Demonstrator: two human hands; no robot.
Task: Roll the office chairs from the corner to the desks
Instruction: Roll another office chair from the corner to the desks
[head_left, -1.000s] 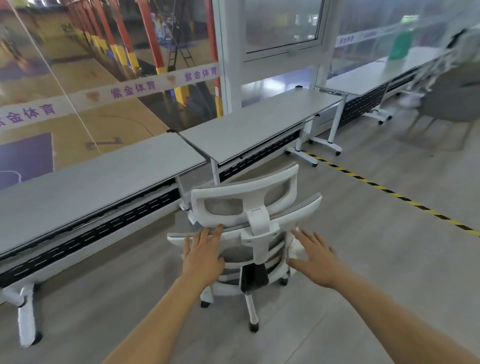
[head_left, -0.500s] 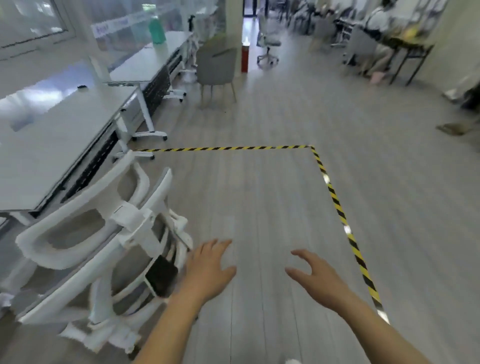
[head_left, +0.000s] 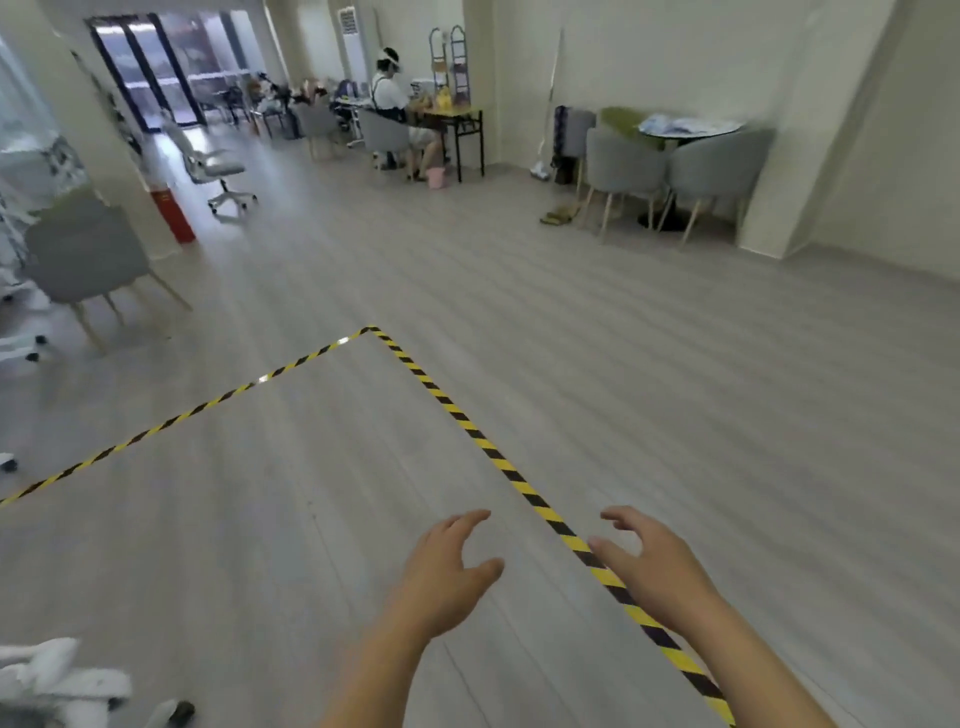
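Note:
Only a blurred white edge of the white office chair (head_left: 57, 686) shows at the bottom left corner. My left hand (head_left: 447, 566) and my right hand (head_left: 654, 561) hang in front of me over the bare floor, fingers relaxed and holding nothing, well to the right of that chair. A second white office chair (head_left: 208, 163) stands far back on the left near a pillar. The desks are almost out of view, with only white legs and casters (head_left: 18, 353) at the left edge.
Yellow-black tape (head_left: 467, 421) marks a corner on the grey floor. A grey armchair (head_left: 83, 260) and a red cylinder (head_left: 174, 213) stand at left. Grey armchairs around a round table (head_left: 691, 130) sit at the back right. A seated person (head_left: 395, 104) is at a far desk.
The view has swung right, away from the desks and the white chair. Both hands have come off the chair back and now hang free over the floor.

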